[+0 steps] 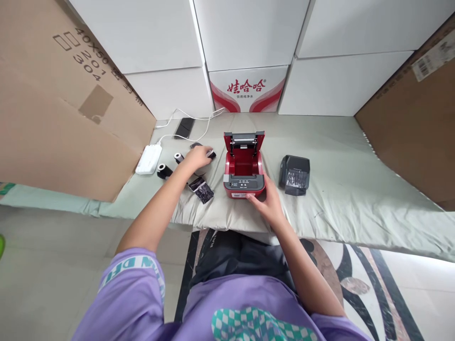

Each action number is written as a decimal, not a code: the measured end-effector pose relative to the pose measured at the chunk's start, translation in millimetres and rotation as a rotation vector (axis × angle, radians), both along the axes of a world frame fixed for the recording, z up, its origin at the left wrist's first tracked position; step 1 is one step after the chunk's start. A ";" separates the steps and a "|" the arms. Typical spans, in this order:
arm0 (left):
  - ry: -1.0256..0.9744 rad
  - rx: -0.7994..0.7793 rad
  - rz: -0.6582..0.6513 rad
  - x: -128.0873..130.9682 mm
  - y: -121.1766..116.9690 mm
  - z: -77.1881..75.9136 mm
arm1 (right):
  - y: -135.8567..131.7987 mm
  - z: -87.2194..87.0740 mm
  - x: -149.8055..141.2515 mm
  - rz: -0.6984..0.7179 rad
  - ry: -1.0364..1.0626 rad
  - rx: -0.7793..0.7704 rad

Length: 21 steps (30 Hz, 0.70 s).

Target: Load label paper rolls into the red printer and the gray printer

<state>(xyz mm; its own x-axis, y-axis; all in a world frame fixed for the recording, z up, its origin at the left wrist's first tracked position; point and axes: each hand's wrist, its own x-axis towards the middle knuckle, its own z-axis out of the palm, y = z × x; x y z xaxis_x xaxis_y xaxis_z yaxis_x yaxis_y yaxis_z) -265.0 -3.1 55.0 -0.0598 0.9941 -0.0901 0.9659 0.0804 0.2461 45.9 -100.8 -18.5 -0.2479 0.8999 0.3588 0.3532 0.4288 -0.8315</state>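
Observation:
A red and black label printer stands in front of me with its lid raised. Its red inner bay shows no roll. My right hand grips the front right corner, thumb on the front face and fingers along the side. To the printer's left, my left hand is closed over a small black roll, whose end shows past the fingers. Two black rolls with white cores, a nearer one and a farther one, lie beside my left forearm. A shiny black strip lies below the hand.
A dark grey device sits right of the printer. At the left are a white adapter with a white cable and a flat black object. White boxes line the back; large cartons stand at both sides.

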 end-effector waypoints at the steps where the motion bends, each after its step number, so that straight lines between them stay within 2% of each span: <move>1: -0.007 0.015 -0.007 0.3 0.3 0.2 | -0.1 0.5 -0.5 0.007 0.003 0.000; 3: -0.020 0.060 -0.001 -1.1 -2.4 6.0 | -0.1 0.6 -1.2 0.012 0.007 0.003; 5: -0.112 0.153 0.041 -3.2 -9.8 18.7 | -0.2 0.3 -0.5 0.015 0.007 0.022; 8: -0.488 0.262 0.126 -2.6 -31.1 47.4 | -2.0 6.0 3.7 -0.018 0.023 0.125; 11: -0.918 0.253 0.194 9.4 -61.7 78.5 | -7.2 30.7 4.0 -0.118 0.021 0.366; 12: -0.999 0.237 0.198 16.8 -72.2 87.2 | -9.3 43.2 0.9 -0.123 0.003 0.448; 14: -1.075 0.195 0.179 36.2 -90.9 100.1 | -12.6 70.3 -12.0 -0.047 -0.055 0.541; 17: -1.092 0.118 0.137 68.5 -108.3 106.6 | -12.1 101.9 -41.1 0.090 -0.119 0.497; 19: -1.073 0.083 0.101 84.1 -112.3 104.6 | -7.1 111.0 -57.0 0.088 -0.085 0.441; 21: -1.031 0.072 0.038 90.6 -111.6 100.5 | 1.5 112.8 -62.6 0.076 0.001 0.391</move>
